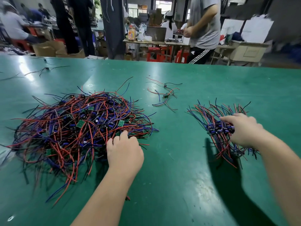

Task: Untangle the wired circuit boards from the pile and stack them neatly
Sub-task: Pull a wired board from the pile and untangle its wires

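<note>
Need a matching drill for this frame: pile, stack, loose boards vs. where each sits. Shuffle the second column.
Things:
1. pile
2. stack
3. loose boards

Places:
A. on the right, right hand resting on it
B. far centre, touched by neither hand
C. on the left, left hand at its near right edge

Pairs: 1-C, 2-A, 3-B

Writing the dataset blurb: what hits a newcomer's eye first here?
The big tangled pile of red, blue and black wired boards on the left of the green table, with the left hand at its edge. On the right, the right hand rests on a smaller, combed stack; a few loose boards lie between, farther back.
</note>
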Tool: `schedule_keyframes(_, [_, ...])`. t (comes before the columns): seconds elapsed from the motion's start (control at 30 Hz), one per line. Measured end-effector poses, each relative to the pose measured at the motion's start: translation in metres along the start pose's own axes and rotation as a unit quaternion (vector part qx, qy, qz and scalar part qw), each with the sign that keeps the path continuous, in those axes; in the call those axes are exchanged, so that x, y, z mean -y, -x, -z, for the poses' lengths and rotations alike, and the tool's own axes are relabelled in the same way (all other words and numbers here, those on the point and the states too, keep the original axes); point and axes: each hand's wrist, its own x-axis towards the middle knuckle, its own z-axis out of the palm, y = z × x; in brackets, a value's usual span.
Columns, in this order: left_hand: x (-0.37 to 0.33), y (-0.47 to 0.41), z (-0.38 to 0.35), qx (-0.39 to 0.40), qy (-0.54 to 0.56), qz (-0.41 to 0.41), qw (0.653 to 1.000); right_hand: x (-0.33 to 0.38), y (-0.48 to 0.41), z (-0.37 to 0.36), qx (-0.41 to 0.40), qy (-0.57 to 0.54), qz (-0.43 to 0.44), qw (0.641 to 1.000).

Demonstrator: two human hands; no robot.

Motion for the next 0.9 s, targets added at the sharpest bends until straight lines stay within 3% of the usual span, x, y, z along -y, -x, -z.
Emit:
schedule_keyframes(0.1, [0.004, -0.005, 0.007, -0.05, 0.05, -0.019, 0.997, 0.037, 0.028, 0.005, -0.083, -0.135, 0.138, 0.978])
schedule_keyframes(0.17, [0.003, -0.006, 0.011, -0.105, 0.133, -0.029, 0.985, 0.064, 0.049, -0.002, -0.11, -0.266, 0.171, 0.942])
schedule_keyframes(0.23, [-0.002, -0.004, 0.015, -0.174, 0.25, -0.076, 0.949, 0.088, 0.062, -0.014, -0.017, -0.408, 0.135, 0.903])
schedule_keyframes(0.3, [-0.009, -0.001, 0.016, -0.203, 0.367, -0.128, 0.899, 0.107, 0.072, -0.026, 0.176, -0.55, 0.109, 0.809])
schedule_keyframes(0.33, [-0.013, 0.001, 0.016, -0.187, 0.424, -0.138, 0.875, 0.113, 0.075, -0.032, 0.257, -0.609, 0.108, 0.742])
schedule_keyframes(0.4, [-0.02, 0.005, 0.017, -0.104, 0.536, -0.119, 0.829, 0.12, 0.077, -0.042, 0.313, -0.702, 0.123, 0.628])
schedule_keyframes(0.53, [-0.03, 0.01, 0.023, 0.063, 0.733, -0.082, 0.672, 0.121, 0.073, -0.048, 0.219, -0.808, 0.136, 0.531])
schedule_keyframes(0.6, [-0.032, 0.012, 0.026, 0.116, 0.775, -0.065, 0.618, 0.114, 0.07, -0.047, 0.184, -0.827, 0.13, 0.515])
schedule_keyframes(0.67, [-0.032, 0.014, 0.027, 0.157, 0.779, -0.058, 0.605, 0.109, 0.07, -0.047, 0.175, -0.813, 0.141, 0.537])
schedule_keyframes(0.9, [-0.035, 0.016, 0.022, 0.184, 0.735, -0.06, 0.65, 0.11, 0.075, -0.048, 0.2, -0.766, 0.137, 0.596])
